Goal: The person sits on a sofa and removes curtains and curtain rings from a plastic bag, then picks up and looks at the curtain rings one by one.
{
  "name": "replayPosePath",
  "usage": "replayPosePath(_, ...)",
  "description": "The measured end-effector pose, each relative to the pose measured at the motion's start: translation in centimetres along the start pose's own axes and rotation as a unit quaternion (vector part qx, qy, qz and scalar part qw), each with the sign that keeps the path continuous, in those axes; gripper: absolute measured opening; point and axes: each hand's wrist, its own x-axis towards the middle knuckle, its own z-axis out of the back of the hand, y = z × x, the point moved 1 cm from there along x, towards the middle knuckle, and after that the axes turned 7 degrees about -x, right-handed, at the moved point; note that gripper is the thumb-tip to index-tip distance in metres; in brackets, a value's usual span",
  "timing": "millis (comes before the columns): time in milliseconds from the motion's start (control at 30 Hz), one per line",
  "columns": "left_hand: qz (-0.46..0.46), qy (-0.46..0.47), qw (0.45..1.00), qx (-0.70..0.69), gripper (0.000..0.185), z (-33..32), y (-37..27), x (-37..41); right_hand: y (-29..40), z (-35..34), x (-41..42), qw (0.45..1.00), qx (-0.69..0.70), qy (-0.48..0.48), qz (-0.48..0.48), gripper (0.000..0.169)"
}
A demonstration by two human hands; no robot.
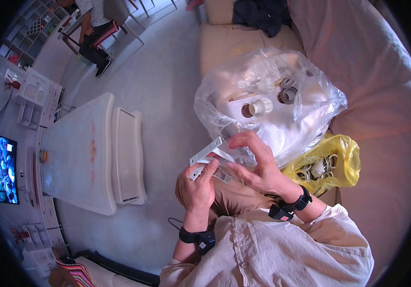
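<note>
My left hand (200,190) grips a white bracket-like frame (206,150) with small holes in its flat ends, the thumb pressed against its lower arm. The frame is held tilted above my lap. Just right of it is my right hand (259,165), index finger and thumb apart; the thumb tip is close to a pale strip of the frame, and whether they touch is unclear. A small clear plastic piece (223,175) shows below the frame, between the hands. Beyond my right hand lies a large clear plastic bag (212,79) with a white ribbed lamp-like part (261,107) and grey rings (288,95).
A yellow plastic bag (350,168) holding several metal and white fittings sits on the sofa (374,158) at right. At left stand a low white table (76,158) and a lit television (5,168). A seated person (96,32) is at the upper left.
</note>
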Motion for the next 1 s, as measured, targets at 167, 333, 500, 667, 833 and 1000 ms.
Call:
replayPosePath(167, -0.016, -0.016, 0.999, 0.037, 0.019, -0.6, -0.3, 0.1, -0.8, 0.1, 0.1, 0.999, 0.000, 0.023, -0.038, 0.042)
replayPosePath(333, -0.011, -0.025, 0.998, 0.054, 0.017, -0.4, -0.3, 0.4, -2.1, 0.3, -0.7, 0.994, 0.017, 0.069, -0.088, 0.044)
replayPosePath(500, 0.001, -0.035, 0.999, -0.006, 0.014, -0.2, 0.0, 0.7, -2.6, -0.5, -1.4, 0.993, 0.011, 0.075, -0.087, 0.052)
replayPosePath(667, 0.055, -0.070, 0.989, -0.119, 0.012, 0.0, 0.1, 1.1, -2.5, -0.9, -1.9, 0.992, 0.012, 0.090, -0.091, 0.055)
replayPosePath(833, 0.084, -0.078, 0.981, -0.158, 0.012, 0.4, 0.3, 1.2, -2.4, -1.2, -2.3, 0.990, 0.034, 0.084, -0.107, 0.053)
replayPosePath(1000, 0.079, -0.088, 0.983, -0.139, 0.013, 0.4, 0.4, 1.1, -2.4, -1.3, -2.6, 0.990, 0.046, 0.080, -0.108, 0.051)
